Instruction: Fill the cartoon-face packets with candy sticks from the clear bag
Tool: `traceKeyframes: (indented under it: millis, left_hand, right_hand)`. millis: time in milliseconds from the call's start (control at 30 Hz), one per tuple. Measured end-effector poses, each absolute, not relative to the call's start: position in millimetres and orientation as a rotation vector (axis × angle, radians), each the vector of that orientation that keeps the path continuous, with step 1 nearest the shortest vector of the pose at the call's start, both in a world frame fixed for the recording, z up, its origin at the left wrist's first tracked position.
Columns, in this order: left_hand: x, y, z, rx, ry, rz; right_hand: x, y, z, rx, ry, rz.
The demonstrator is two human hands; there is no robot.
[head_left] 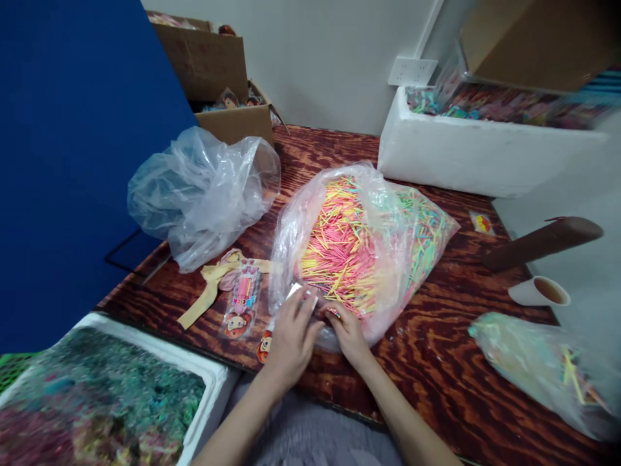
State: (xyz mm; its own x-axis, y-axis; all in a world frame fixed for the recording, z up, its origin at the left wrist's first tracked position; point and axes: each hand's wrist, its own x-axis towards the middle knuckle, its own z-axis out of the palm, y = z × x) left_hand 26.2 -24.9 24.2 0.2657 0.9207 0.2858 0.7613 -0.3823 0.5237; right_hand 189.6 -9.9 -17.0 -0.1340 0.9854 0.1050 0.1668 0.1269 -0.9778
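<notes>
In the middle of the table lies a large clear plastic bag (pixel 286 249), its mouth open on a heap of thin pink and yellow sticks (pixel 339 239). My left hand (pixel 291 333) is closed on a small clear packet (pixel 309 294) at the bag's near edge. Beside that hand's wrist shows a printed doll face (pixel 264 346), partly covered. My right hand (pixel 348 333) has its fingers pinched together at the bag's near rim; small coloured bits show at the fingertips, too small to name. To the left is a filled "Stick" packet (pixel 242 298) with pink sticks and a doll face.
A yellowish cloth strip (pixel 206 294) and a crumpled clear bag (pixel 213 194) lie left. Cardboard boxes (pixel 237 123) and a white foam box (pixel 436 149) stand behind. A paper cup (pixel 528 292) and another plastic bag (pixel 524 356) are right. A foam box (pixel 208 382) sits lower left.
</notes>
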Motion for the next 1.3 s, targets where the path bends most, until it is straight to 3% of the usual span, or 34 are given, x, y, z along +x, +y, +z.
traceKeyframes:
  millis: [133, 267, 467, 867, 1300]
  left_hand:
    - [0.3, -19.3, 15.5, 2.082, 1.979, 0.761]
    - [-5.2, -11.9, 4.7, 1.919, 2.056, 0.699]
    - [-11.7, -5.9, 1.8, 1.708, 1.921, 0.955]
    - [-29.5, -9.0, 11.6, 1.644, 1.671, 0.963]
    - [-26.7, -14.7, 13.3, 1.272, 1.521, 1.233]
  right_hand:
    - [190.6, -9.5, -15.0, -1.210, -1.519, 1.105]
    - [190.1, -9.8, -13.8, -1.217, -1.519, 1.108]
    - [190.5, -10.8, -13.8, -1.233, -1.512, 1.100]
    - [189.9, -10.9, -15.7, -1.240, -1.488, 1.123]
    - [189.2, -10.8, -13.3, -1.237, -1.500, 1.099]
